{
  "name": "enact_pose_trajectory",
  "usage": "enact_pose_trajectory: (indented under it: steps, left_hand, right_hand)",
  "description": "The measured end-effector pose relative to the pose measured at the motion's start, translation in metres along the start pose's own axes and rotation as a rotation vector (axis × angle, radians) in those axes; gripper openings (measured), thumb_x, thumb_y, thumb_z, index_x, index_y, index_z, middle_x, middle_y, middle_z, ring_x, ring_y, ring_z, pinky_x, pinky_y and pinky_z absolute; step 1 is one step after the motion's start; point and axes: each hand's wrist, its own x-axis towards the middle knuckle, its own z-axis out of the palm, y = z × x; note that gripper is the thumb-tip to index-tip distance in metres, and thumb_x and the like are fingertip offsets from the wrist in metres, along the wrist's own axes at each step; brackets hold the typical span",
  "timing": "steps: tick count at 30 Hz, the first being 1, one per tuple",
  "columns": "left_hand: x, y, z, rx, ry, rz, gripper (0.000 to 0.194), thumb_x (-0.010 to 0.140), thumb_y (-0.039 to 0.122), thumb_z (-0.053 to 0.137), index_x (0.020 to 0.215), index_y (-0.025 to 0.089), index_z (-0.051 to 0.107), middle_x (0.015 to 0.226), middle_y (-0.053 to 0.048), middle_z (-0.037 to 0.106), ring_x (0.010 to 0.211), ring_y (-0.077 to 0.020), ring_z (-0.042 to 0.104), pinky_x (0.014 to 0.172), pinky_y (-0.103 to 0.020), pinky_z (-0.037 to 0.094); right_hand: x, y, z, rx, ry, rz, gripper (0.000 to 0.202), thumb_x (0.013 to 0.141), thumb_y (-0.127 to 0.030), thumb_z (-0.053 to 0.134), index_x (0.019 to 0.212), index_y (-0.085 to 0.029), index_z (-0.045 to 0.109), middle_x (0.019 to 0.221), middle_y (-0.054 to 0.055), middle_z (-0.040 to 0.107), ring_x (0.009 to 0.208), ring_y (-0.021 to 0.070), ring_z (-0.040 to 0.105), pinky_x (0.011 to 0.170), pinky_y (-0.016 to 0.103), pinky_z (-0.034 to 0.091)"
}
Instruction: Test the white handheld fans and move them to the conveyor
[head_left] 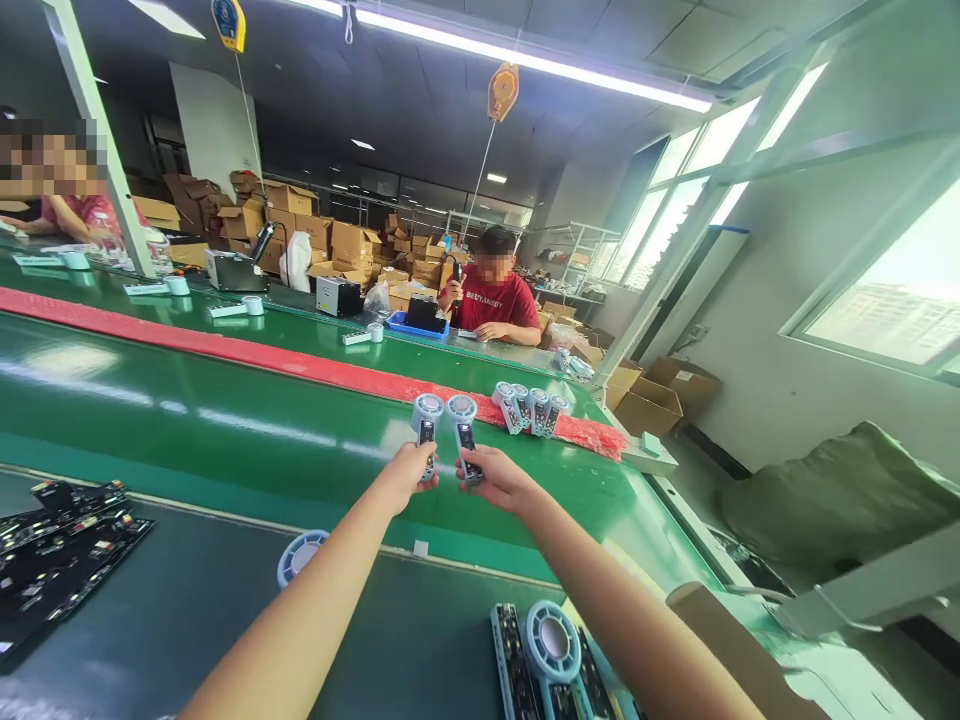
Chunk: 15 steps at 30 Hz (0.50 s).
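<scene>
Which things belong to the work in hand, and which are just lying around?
Likely part of it:
two blue fans, in left hand and right hand
fan row on the red strip
circuit boards, left

Apparently just lying about:
cardboard boxes behind
green fabric, right

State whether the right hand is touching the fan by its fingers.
Touching: the head view shows the right hand gripping the fan, thumb laid across the fan's lower front.

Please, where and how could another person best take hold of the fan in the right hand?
Perhaps grip the fan by its round head, from the far side: the head is free and points away, while the right hand holds the handle and the other fan is close at left.
</scene>
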Motion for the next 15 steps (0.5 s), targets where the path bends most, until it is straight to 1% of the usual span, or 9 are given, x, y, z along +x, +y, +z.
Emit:
enact_pose_trajectory:
  steps: [3,4,6,8,10,12,15]
  left_hand:
    - [-0.061,-0.007,-0.005,-0.076,-0.094,0.098,0.025,0.090,0.039,0.047,0.096,0.015,0.050,0.077,0.001,0.051,0.053,-0.0065,0.045,0.043,-0.018,0.036]
    - [-0.083,-0.014,-0.008,-0.092,-0.133,0.120,0.027,0.090,0.044,0.045,0.093,0.017,0.049,0.076,0.002,0.049,0.052,-0.0061,0.043,0.042,-0.017,0.033]
    - [-0.125,-0.032,-0.017,-0.095,-0.184,0.140,0.026,0.090,0.046,0.044,0.089,0.020,0.047,0.076,0.003,0.048,0.051,-0.0050,0.039,0.041,-0.016,0.026]
    - [-0.164,-0.056,-0.029,-0.082,-0.204,0.131,0.026,0.089,0.046,0.045,0.089,0.021,0.048,0.075,0.004,0.047,0.052,-0.0046,0.037,0.042,-0.016,0.024]
    - [-0.199,-0.084,-0.042,-0.075,-0.196,0.085,0.026,0.088,0.048,0.048,0.097,0.024,0.049,0.079,0.003,0.049,0.055,-0.0050,0.039,0.046,-0.016,0.028]
    - [-0.229,-0.110,-0.054,-0.104,-0.154,-0.020,0.031,0.087,0.049,0.050,0.108,0.027,0.047,0.086,0.002,0.051,0.058,-0.0055,0.041,0.049,-0.017,0.030]
    - [-0.262,-0.144,-0.070,-0.134,-0.097,-0.180,0.038,0.084,0.051,0.052,0.112,0.026,0.045,0.084,0.001,0.051,0.055,-0.0049,0.039,0.046,-0.016,0.026]
  right_hand:
    - [-0.062,0.005,0.002,0.012,0.027,-0.107,0.012,0.093,-0.028,0.050,0.091,-0.016,0.051,0.072,-0.002,0.053,0.056,0.0096,0.049,0.048,0.020,0.043]
    - [-0.085,0.010,0.004,0.021,0.026,-0.128,0.013,0.093,-0.031,0.050,0.091,-0.018,0.050,0.071,-0.002,0.053,0.058,0.0104,0.049,0.049,0.021,0.042]
    - [-0.130,0.027,0.010,0.040,0.018,-0.140,0.020,0.089,-0.037,0.055,0.097,-0.020,0.050,0.074,-0.002,0.054,0.060,0.0108,0.048,0.050,0.021,0.042]
    - [-0.172,0.052,0.018,0.064,0.012,-0.128,0.032,0.085,-0.042,0.061,0.105,-0.021,0.049,0.078,-0.002,0.055,0.062,0.0108,0.047,0.051,0.021,0.041]
    - [-0.208,0.083,0.028,0.129,0.015,-0.093,0.036,0.083,-0.045,0.062,0.107,-0.021,0.049,0.080,-0.001,0.055,0.064,0.0111,0.047,0.053,0.022,0.040]
    - [-0.237,0.119,0.039,0.251,0.008,-0.022,0.040,0.081,-0.047,0.064,0.109,-0.021,0.051,0.080,0.000,0.056,0.062,0.0111,0.048,0.051,0.022,0.038]
    - [-0.268,0.171,0.055,0.425,0.044,0.106,0.053,0.074,-0.050,0.071,0.115,-0.023,0.051,0.078,0.001,0.058,0.058,0.0111,0.049,0.050,0.022,0.035]
